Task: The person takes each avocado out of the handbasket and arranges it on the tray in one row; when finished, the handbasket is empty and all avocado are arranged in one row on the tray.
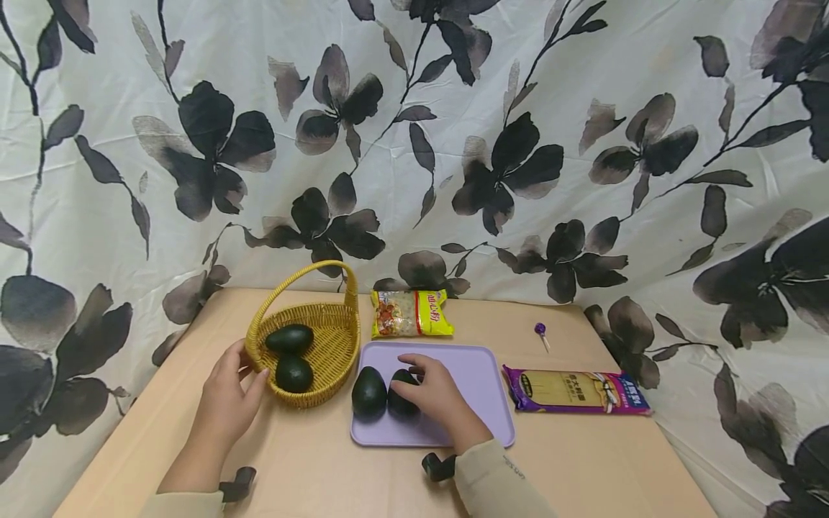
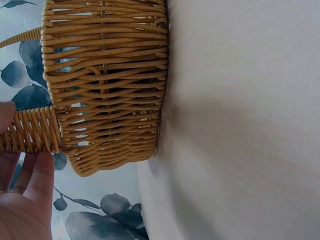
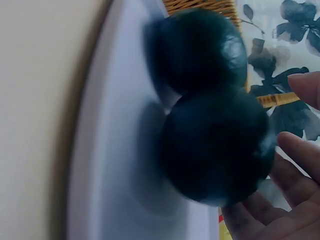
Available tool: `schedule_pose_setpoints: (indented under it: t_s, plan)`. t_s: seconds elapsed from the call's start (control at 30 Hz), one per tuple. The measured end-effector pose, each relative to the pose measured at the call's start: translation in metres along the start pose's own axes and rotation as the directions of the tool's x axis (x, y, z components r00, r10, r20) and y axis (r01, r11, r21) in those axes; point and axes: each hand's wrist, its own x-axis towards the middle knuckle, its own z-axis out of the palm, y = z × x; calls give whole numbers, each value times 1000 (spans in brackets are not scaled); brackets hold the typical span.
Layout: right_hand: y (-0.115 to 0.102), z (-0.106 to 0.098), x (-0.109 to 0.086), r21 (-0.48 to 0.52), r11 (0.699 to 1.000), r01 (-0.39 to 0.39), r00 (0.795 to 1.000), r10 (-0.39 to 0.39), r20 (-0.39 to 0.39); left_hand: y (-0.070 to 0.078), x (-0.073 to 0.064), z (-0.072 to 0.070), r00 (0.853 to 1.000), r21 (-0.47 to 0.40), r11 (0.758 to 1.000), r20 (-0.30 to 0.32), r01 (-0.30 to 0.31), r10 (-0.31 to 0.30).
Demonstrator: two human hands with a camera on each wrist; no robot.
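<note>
A white cloth (image 1: 414, 165) with dark printed flowers fills the upper frame behind the pale tabletop (image 1: 311, 467) where I work. A lilac tray (image 1: 469, 388) lies at lower center, a yellow wicker basket (image 1: 333, 356) just left of it. My left hand (image 1: 227, 403), lower left, grips the foot of the basket's handle (image 2: 30, 131) between thumb and fingers. My right hand (image 1: 437, 394), lower center, is spread over the right avocado (image 1: 401, 404) on the tray, thumb apart from the fingers; I cannot tell how firmly they touch it. The left avocado (image 1: 369, 394) sits right beside it, and two more avocados (image 1: 290, 338) lie inside the basket. A purple noodle pack (image 1: 576, 391) rests at right, a yellow packet (image 1: 411, 314) above the tray, a purple lollipop (image 1: 540, 329) upper right of it.
</note>
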Motion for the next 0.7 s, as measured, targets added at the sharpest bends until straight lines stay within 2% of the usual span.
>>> schedule_pose_setpoints:
  t_s: [0.43, 0.7]
  plan:
    - [-28, -6, 11, 114, 990, 86, 996, -88, 15, 1, -1, -1, 1000, -11, 1000, 0, 0, 0]
    - [-51, -5, 22, 117, 990, 77, 996, -81, 32, 0, 0, 0, 1000, -20, 1000, -17, -8, 8]
